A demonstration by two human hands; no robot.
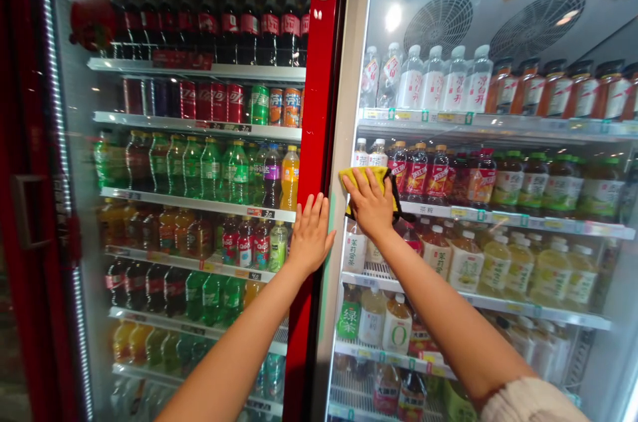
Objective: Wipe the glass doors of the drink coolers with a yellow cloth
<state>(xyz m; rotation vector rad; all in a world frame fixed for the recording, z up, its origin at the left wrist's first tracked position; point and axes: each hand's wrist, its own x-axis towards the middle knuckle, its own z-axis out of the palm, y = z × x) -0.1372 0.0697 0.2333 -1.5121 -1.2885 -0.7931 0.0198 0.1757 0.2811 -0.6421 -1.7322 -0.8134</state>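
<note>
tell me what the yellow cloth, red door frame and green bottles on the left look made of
Yellow cloth: soft fabric, perhaps microfibre, from its matte face and loose, dark edge.
Red door frame: smooth, glossy, with small glints; painted metal or plastic, I can't tell which.
Green bottles: see-through and shiny, likely plastic, given their contoured sides and bright highlights.

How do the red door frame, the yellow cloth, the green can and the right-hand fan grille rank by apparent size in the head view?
1. Red door frame
2. Right-hand fan grille
3. Yellow cloth, partly covered by the right hand, so its full extent is hidden
4. Green can
</note>
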